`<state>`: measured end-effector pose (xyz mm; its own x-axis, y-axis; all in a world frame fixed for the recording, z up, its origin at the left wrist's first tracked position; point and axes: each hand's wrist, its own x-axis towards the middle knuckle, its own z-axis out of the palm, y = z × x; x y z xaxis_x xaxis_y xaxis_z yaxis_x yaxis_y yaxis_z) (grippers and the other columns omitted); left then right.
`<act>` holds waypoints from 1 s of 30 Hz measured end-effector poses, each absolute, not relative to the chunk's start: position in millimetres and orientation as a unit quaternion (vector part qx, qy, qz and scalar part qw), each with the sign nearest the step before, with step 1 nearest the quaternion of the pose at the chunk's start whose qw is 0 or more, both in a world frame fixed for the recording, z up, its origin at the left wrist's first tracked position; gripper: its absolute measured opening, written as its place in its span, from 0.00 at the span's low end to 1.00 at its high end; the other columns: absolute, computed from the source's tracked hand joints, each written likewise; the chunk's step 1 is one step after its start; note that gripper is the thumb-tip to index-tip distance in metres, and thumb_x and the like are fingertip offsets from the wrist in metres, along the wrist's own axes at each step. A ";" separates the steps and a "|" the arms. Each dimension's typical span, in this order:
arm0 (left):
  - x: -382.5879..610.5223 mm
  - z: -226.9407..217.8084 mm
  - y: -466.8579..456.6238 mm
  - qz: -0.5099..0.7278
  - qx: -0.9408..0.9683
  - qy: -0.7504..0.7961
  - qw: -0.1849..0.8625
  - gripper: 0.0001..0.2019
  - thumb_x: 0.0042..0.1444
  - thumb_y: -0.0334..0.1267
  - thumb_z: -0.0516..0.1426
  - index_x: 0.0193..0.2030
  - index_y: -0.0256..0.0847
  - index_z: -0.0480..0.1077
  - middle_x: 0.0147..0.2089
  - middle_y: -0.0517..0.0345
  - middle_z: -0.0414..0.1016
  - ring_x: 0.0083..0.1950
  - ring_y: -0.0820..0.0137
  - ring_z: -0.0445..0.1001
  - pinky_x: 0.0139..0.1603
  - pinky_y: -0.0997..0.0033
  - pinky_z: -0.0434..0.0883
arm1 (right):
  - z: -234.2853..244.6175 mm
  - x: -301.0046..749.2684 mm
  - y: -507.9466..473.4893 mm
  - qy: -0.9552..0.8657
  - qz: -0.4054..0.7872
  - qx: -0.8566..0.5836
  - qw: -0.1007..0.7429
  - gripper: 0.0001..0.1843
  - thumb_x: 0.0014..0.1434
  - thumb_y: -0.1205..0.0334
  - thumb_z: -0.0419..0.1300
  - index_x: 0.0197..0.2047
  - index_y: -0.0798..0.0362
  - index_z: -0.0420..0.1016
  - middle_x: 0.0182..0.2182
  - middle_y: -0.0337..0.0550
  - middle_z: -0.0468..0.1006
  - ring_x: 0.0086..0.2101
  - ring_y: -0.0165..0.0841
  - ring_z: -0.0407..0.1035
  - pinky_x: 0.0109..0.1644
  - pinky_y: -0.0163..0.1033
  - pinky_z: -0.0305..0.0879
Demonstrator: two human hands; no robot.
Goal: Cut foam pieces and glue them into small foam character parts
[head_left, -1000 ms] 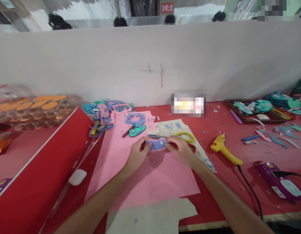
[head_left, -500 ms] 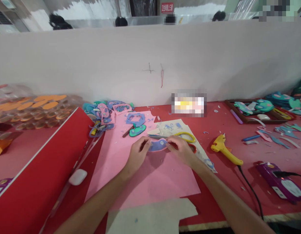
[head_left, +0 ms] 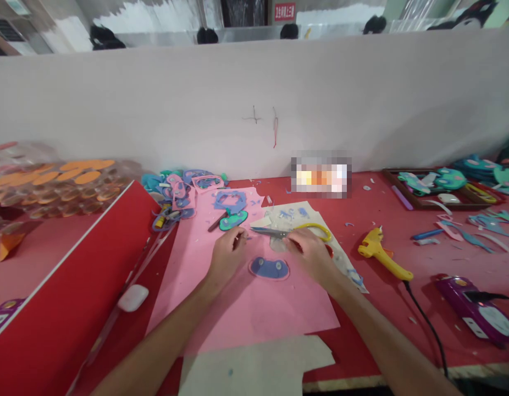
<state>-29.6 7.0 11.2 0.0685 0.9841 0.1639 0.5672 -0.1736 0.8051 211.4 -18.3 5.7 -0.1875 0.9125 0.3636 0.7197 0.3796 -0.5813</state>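
A blue foam cut-out with a pink rim (head_left: 269,268) lies flat on the pink sheet (head_left: 246,308), between my two hands and touched by neither. My left hand (head_left: 226,256) is just left of it, fingers curled and the tips pinched together near the scissors' blade tips. My right hand (head_left: 309,254) is just right of it, fingers bent, the tips close to the pivot of the yellow-handled scissors (head_left: 279,232). What either pinch holds is too small to make out.
A yellow glue gun (head_left: 382,256) with a black cord lies to the right, a purple device (head_left: 477,308) beyond it. Foam cut-outs pile up at the back left (head_left: 184,190) and on a tray (head_left: 427,184). A red board (head_left: 68,286) slopes at the left; a white partition stands behind.
Both hands let go of the blue cut-out, which now lies on the pink sheet nearer to me. The hands stay up by the scissors.
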 end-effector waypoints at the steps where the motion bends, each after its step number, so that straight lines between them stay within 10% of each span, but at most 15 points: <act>1: -30.4 11.0 8.4 0.374 0.669 0.578 0.279 0.09 0.62 0.40 0.52 0.33 0.42 0.70 0.33 0.60 0.73 0.36 0.68 0.71 0.37 0.70 0.64 | 6.3 213.6 -17.7 -0.756 0.107 -0.554 0.332 0.15 0.71 0.62 0.53 0.30 0.50 0.66 0.32 0.43 0.74 0.36 0.37 0.67 0.41 0.42 0.60; 9: -33.2 5.6 14.2 0.412 0.659 0.551 0.303 0.08 0.60 0.37 0.53 0.40 0.42 0.74 0.42 0.55 0.79 0.44 0.64 0.76 0.45 0.67 0.70 | 17.2 227.0 -20.1 -0.780 -0.024 -0.603 0.167 0.07 0.62 0.70 0.56 0.42 0.50 0.72 0.40 0.50 0.76 0.42 0.44 0.69 0.47 0.47 0.62; 23: -53.4 1.2 28.0 0.353 0.774 0.522 0.057 0.12 0.65 0.31 0.51 0.44 0.42 0.76 0.46 0.51 0.80 0.51 0.59 0.74 0.55 0.58 0.67 | 2.9 256.2 -12.6 -0.776 0.042 -0.610 0.154 0.16 0.59 0.66 0.60 0.51 0.51 0.70 0.48 0.51 0.78 0.47 0.47 0.72 0.45 0.46 0.65; 30: -56.9 3.2 32.3 0.388 0.737 0.544 0.106 0.12 0.63 0.31 0.51 0.42 0.43 0.76 0.44 0.52 0.80 0.48 0.61 0.75 0.51 0.61 0.70 | 0.3 261.8 -13.8 -0.788 0.050 -0.590 0.170 0.16 0.59 0.68 0.63 0.52 0.49 0.75 0.47 0.50 0.77 0.47 0.46 0.72 0.47 0.47 0.68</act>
